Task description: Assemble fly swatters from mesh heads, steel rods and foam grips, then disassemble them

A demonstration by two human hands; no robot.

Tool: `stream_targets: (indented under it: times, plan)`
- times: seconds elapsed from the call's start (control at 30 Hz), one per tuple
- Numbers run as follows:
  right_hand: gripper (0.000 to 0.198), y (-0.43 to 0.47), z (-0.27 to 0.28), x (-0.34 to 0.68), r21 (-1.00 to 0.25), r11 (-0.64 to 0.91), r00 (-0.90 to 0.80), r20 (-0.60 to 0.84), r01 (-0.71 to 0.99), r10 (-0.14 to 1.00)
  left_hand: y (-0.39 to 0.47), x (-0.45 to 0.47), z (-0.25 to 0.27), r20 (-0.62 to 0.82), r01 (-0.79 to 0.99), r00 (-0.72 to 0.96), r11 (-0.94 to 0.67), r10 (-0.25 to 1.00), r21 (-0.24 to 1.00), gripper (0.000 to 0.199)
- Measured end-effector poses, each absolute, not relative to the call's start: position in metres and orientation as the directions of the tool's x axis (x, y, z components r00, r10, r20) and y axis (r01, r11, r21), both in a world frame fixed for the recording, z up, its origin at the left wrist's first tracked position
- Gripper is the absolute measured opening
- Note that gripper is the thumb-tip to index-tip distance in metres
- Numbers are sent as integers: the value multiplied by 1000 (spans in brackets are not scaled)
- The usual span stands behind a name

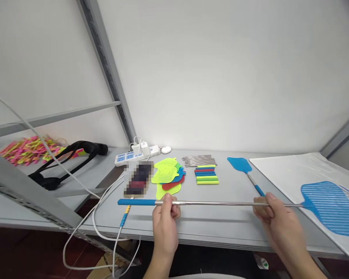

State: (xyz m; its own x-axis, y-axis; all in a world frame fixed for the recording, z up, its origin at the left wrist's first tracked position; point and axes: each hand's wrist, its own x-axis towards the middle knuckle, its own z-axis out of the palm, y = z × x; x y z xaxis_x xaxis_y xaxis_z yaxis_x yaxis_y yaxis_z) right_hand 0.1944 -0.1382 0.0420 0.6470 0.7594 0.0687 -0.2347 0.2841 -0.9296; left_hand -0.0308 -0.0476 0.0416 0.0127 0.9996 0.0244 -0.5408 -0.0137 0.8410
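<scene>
A blue fly swatter (331,207) with a long extended metal rod lies level across my view above the shelf. My left hand (166,224) is closed round the rod just beside its blue handle. Near the swatter head, my right hand (279,219) grips the thin end of the rod. Behind my right hand, a second blue swatter (240,164) with a short rod rests on the shelf. Several swatter heads (167,174) in yellow, green, blue and red lie in a pile. Beyond them are metal rods (199,160) and coloured handle tubes (206,175) in rows.
On the grey shelf (227,224), a white power strip (136,155) with plugs stands at the back left. White cables (94,217) hang over the front edge. A white flat package (282,164) lies right. Left of the metal upright (107,66) are a black strap-like object (72,159) and a colourful heap (31,151).
</scene>
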Motion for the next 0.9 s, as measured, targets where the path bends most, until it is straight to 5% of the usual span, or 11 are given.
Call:
stream_targets:
  times: [0.23,0.43,0.53,0.67,0.9]
  plan:
    - [47,-135,42,187,-920,327,635,122,-216,763,-65,1,39,-45,-582,72,79,996,809,51]
    - [53,-128,36,129,-991,105,234,121,82,965,-97,32,32,-53,-495,378,250,924,832,54]
    - [53,-129,36,136,-993,94,293,113,78,950,-85,20,36,-97,-539,206,196,974,819,52]
    - [54,-141,34,170,-982,108,493,16,-157,870,-53,-23,52,-95,-632,-88,19,992,775,51]
    - [53,-169,32,202,-951,131,595,-65,-280,801,-48,-50,69,-39,-686,-71,-21,997,727,49]
